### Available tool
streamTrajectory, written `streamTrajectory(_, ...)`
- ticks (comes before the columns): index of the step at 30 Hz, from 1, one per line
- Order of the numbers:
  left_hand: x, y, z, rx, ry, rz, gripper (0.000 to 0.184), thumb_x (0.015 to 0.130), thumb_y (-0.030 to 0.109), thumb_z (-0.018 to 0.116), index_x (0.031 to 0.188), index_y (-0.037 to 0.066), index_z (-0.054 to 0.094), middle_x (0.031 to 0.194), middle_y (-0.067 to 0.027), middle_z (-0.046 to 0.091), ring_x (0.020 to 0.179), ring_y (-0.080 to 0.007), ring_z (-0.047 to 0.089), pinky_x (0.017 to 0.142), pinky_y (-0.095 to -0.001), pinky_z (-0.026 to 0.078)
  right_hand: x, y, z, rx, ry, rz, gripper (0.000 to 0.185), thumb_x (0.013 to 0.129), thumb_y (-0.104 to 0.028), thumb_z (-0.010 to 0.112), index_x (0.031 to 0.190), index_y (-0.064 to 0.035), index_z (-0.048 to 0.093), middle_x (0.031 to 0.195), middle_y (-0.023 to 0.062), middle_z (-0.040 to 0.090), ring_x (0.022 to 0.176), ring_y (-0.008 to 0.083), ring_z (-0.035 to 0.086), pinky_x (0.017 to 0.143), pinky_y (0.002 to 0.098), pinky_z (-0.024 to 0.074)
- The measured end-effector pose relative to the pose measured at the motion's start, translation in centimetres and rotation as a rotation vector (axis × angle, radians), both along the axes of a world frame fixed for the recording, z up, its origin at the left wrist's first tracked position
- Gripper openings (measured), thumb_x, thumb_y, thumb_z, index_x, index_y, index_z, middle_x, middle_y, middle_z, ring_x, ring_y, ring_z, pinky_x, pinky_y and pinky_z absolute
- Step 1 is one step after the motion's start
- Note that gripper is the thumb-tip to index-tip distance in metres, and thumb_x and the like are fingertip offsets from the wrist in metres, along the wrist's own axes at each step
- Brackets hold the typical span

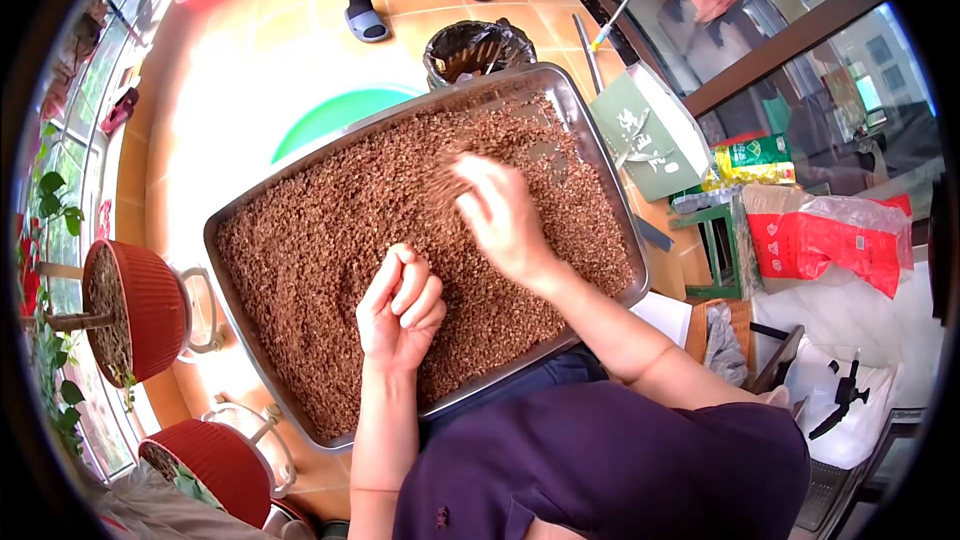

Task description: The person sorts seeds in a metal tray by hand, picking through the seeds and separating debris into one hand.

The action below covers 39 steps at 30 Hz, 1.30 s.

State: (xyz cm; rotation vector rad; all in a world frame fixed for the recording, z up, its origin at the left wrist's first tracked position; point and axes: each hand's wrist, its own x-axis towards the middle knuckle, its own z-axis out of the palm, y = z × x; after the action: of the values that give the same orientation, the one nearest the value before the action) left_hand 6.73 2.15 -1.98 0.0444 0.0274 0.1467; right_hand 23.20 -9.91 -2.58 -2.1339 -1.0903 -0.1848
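A large metal tray [215, 240] lies tilted in front of my body, filled with brown, coarse granular material [320, 300]. My left hand [402, 306] is closed above the near middle of the tray, palm side up, with the fingers curled in. Whatever it may hold is hidden. Further right and forward, my right hand [503, 220] hovers over the grains with its fingertips smeared by motion. Brown bits blur beside those fingertips, and I cannot tell whether they are held. At the tray's far right corner, patches of bare metal show through the thinner layer.
Beyond the tray stand a bin lined with a black bag [480, 45] and a green basin [340, 112]. Another person's slippered feet [368, 25] are further off. Red pots [150, 310] flank the left; a pale green bag [650, 135], red packaging [825, 240] and a green stool [715, 250] are right.
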Motion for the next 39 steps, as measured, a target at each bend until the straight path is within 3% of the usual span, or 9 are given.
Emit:
streamTrajectory(5, -0.9, -0.3, 0.2, 0.198, -0.276, -0.109, 0.022, 0.111, 0.023, 0.049, 0.116, 0.004, 0.060, 0.054, 0.0062, 0.036, 0.042, -0.0033, 0.029, 0.039, -0.0208, 0.021, -3.6, 2.4, 2.7, 0.203, 0.225, 0.396, 0.034, 0.102, -0.016, 0.061, 0.135, -0.0072, 0.062, 0.145, 0.0121, 0.058, 0.129, 0.0301, 0.057, 0.112, 0.0430, 0.0467)
streamTrajectory(8, -0.9, -0.7, 0.0, 0.143, -0.358, -0.141, 0.019, 0.110, 0.018, 0.049, 0.115, 0.004, 0.060, 0.053, 0.0055, 0.038, 0.041, -0.0035, 0.029, 0.038, -0.0217, 0.020, -1.4, 0.6, 4.4, 0.236, 0.266, 0.243, 0.029, 0.101, -0.009, 0.063, 0.130, -0.0074, 0.064, 0.131, 0.0154, 0.061, 0.104, 0.0210, 0.068, 0.084, 0.0334, 0.0604)
streamTrajectory(12, -0.9, -0.3, 0.0, 0.071, -0.435, -0.070, 0.013, 0.108, 0.014, 0.047, 0.116, 0.008, 0.056, 0.053, 0.0056, 0.041, 0.038, -0.0042, 0.029, 0.035, -0.0216, 0.019, 1.9, -5.7, 4.4, 0.028, 0.285, -0.067, 0.028, 0.099, -0.007, 0.065, 0.126, -0.0067, 0.063, 0.102, 0.0125, 0.069, 0.079, 0.0206, 0.068, 0.065, 0.0350, 0.0549)
streamTrajectory(16, -1.3, 0.6, 0.6, 0.016, -0.507, 0.044, 0.015, 0.110, 0.013, 0.045, 0.117, 0.009, 0.058, 0.060, 0.0025, 0.049, 0.043, -0.0050, 0.034, 0.036, -0.0205, 0.021, 2.0, -12.2, 5.5, -0.403, 0.116, -0.224, 0.031, 0.099, -0.014, 0.062, 0.130, -0.0095, 0.057, 0.075, 0.0166, 0.067, 0.072, 0.0389, 0.067, 0.066, 0.0485, 0.0506)
streamTrajectory(21, -2.0, 1.9, 1.2, -0.035, -0.512, 0.155, 0.011, 0.108, 0.015, 0.054, 0.116, 0.011, 0.060, 0.060, 0.0027, 0.049, 0.043, -0.0047, 0.034, 0.036, -0.0186, 0.024, -1.2, -14.8, 4.1, -0.694, 0.282, -0.129, 0.060, 0.094, -0.015, 0.064, 0.147, -0.0004, 0.039, 0.077, 0.0212, 0.068, 0.074, 0.0419, 0.069, 0.070, 0.0529, 0.0542)
streamTrajectory(24, -2.3, 2.3, 1.9, -0.039, -0.565, 0.218, 0.011, 0.109, 0.015, 0.053, 0.114, 0.010, 0.061, 0.060, 0.0032, 0.048, 0.044, -0.0040, 0.034, 0.038, -0.0180, 0.024, -2.8, -13.3, 2.5, -0.723, 0.349, -0.119, 0.073, 0.093, -0.012, 0.066, 0.156, -0.0004, 0.031, 0.077, 0.0149, 0.067, 0.071, 0.0359, 0.068, 0.069, 0.0474, 0.0537)
streamTrajectory(25, -2.4, 2.4, 2.1, -0.047, -0.579, 0.240, 0.011, 0.109, 0.016, 0.054, 0.114, 0.010, 0.061, 0.060, 0.0032, 0.047, 0.044, -0.0037, 0.034, 0.038, -0.0180, 0.024, -3.0, -12.1, 2.3, -0.656, 0.385, -0.075, 0.072, 0.097, -0.019, 0.060, 0.156, 0.0051, 0.026, 0.073, 0.0244, 0.066, 0.068, 0.0440, 0.067, 0.067, 0.0540, 0.0536)
streamTrajectory(30, -3.1, 2.5, 3.5, 0.024, -0.622, 0.293, 0.012, 0.108, 0.013, 0.053, 0.109, 0.009, 0.064, 0.058, 0.0025, 0.045, 0.041, -0.0022, 0.038, 0.038, -0.0165, 0.024, -4.5, -5.4, 4.4, -0.300, 0.472, 0.177, 0.076, 0.097, -0.019, 0.066, 0.159, -0.0026, 0.024, 0.087, 0.0249, 0.068, 0.079, 0.0424, 0.069, 0.073, 0.0514, 0.0550)
streamTrajectory(39, -5.0, 2.7, 2.1, -0.012, -0.558, 0.372, 0.014, 0.109, 0.016, 0.052, 0.111, 0.009, 0.064, 0.059, 0.0038, 0.042, 0.042, -0.0021, 0.033, 0.038, -0.0171, 0.022, -3.0, 1.8, 6.2, -0.116, 0.027, 0.380, 0.020, 0.092, -0.016, 0.074, 0.109, -0.0059, 0.070, 0.102, 0.0105, 0.061, 0.089, 0.0270, 0.065, 0.076, 0.0394, 0.0546)
